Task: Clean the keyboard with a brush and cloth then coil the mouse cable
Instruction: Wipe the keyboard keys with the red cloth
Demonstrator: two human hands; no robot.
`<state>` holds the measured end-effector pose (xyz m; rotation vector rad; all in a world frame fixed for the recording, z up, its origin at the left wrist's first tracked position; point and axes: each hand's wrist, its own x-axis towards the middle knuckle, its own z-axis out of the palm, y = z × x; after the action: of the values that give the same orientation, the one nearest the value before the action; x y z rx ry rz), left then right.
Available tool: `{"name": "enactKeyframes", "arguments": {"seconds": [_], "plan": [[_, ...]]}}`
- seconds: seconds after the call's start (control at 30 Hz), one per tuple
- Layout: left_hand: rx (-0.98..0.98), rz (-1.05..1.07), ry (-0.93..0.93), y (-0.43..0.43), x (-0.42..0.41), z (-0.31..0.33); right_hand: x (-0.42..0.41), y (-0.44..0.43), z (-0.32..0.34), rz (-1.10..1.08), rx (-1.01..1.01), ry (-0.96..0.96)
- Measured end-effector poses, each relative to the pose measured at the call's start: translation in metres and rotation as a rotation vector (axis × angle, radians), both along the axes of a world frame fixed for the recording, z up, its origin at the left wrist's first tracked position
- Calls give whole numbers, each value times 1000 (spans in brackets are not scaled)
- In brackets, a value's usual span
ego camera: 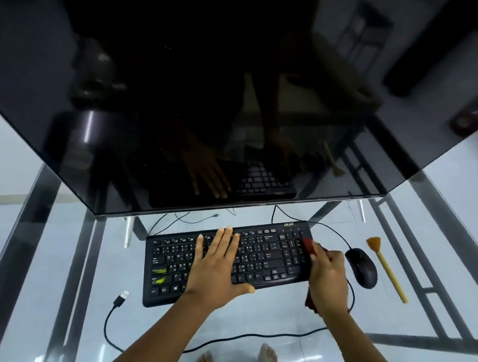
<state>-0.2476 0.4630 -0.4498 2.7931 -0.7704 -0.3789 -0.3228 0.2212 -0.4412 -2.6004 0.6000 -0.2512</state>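
A black keyboard (pixel 267 258) lies on the glass desk in front of the monitor. My left hand (pixel 218 269) rests flat on its middle keys, fingers spread, holding nothing. My right hand (pixel 327 279) grips a dark red cloth (pixel 309 246) and presses it against the keyboard's right end, over the number pad. A black mouse (pixel 362 267) sits just right of that hand. Its cable (pixel 242 338) loops across the front of the desk to a loose USB plug (pixel 122 297) at the left. A brush (pixel 386 267) with orange bristles and a pale handle lies right of the mouse.
A large dark monitor (pixel 228 111) leans over the back of the glass desk (pixel 56 276), close behind the keyboard. Thin cables (pixel 178 219) run under its lower edge. Metal frame bars show through the glass, and bare feet are visible below.
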Motion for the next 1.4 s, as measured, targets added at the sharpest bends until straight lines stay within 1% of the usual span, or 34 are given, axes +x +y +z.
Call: {"name": "enactKeyframes", "arguments": {"seconds": [0.03, 0.07, 0.13, 0.17, 0.2, 0.23, 0.27, 0.3, 0.33, 0.37, 0.4, 0.43, 0.5, 0.53, 0.57, 0.6, 0.67, 0.7, 0.73, 0.77, 0.87, 0.9, 0.93, 0.97, 1.0, 1.03, 1.1, 1.13, 1.2, 1.23, 1.27, 1.3, 1.37, 1.4], "plan": [[0, 4, 5, 0, 0, 1, -1, 9, 2, 9, 43, 21], [-3, 9, 7, 0, -1, 0, -1, 24, 5, 45, 149, 76], [-13, 21, 0, -1, -2, 0, 3, 49, 22, 88, 481, 254], [-16, 21, 2, -2, -2, 0, 7, 53, 31, 88, 609, 274], [-16, 18, 9, -2, -2, 1, 13, 50, 35, 36, 690, 244], [-11, 15, 14, -3, -1, 2, 20, 41, 37, -72, 779, 157], [-4, 13, 15, -3, -1, 3, 27, 29, 36, -189, 764, 70], [5, 12, 14, -2, -1, 4, 34, 18, 33, -310, 654, 27], [11, 10, 14, -2, 0, 4, 38, 11, 26, -345, 409, 26], [14, 9, 15, -2, 0, 5, 42, 13, 19, -304, 179, 58], [14, 9, 15, -1, 0, 4, 45, 21, 10, -225, 46, 68], [8, 14, 15, -2, -1, 3, 48, 32, 2, -110, 13, 80], [-14, 21, 12, -3, -1, 3, 49, 49, 0, 228, 20, 120], [-17, 18, 8, -3, -1, 3, 52, 48, 7, 354, 48, 118], [-7, 10, 2, -3, 0, 3, 55, 39, 15, 358, 144, 119], [7, 1, -5, -3, 0, 3, 61, 25, 15, 249, 163, 99], [18, -3, -13, -1, -1, 3, 69, 3, 14, -86, 70, 82], [16, -1, -16, -1, -1, 2, 69, 3, 13, -150, 46, 74], [12, 2, -18, 0, -1, 1, 68, 14, 12, -141, 74, 78], [2, 7, -20, 0, -1, 0, 67, 26, 9, -65, 80, 73], [-11, 14, -32, -1, -1, -2, 53, 47, 8, 299, 103, 100], [-10, 10, -33, -1, -1, -2, 51, 42, 11, 327, 21, 75], [-4, 5, -31, -1, 0, -1, 52, 32, 11, 257, -4, 66], [4, 0, -27, -1, 0, -2, 54, 21, 13, 159, 50, 79], [8, -1, -27, -1, 0, -2, 57, 12, 9, 54, 102, 45], [5, -1, -30, -1, 0, -2, 57, 12, 9, 22, 159, -8], [-3, 6, -36, 0, -1, -4, 53, 33, 8, 154, 196, 9], [-6, 12, -31, 0, -1, -6, 49, 46, 8, 218, 192, 61], [-20, 16, -18, -1, -1, -3, 41, 62, 7, 433, 82, 88], [-24, 8, -16, -2, 0, -1, 40, 61, 9, 470, 64, 94], [-20, -1, -13, -1, 1, 3, 42, 54, 12, 476, -12, 78], [-8, -8, -12, 3, 2, 5, 42, 42, 18, 400, -67, 95], [0, 24, -29, 19, 4, 9, 40, 28, 24, 197, -2, 128], [-6, 61, -57, 31, 4, 9, 38, 27, 27, 153, 1, 120]]}}
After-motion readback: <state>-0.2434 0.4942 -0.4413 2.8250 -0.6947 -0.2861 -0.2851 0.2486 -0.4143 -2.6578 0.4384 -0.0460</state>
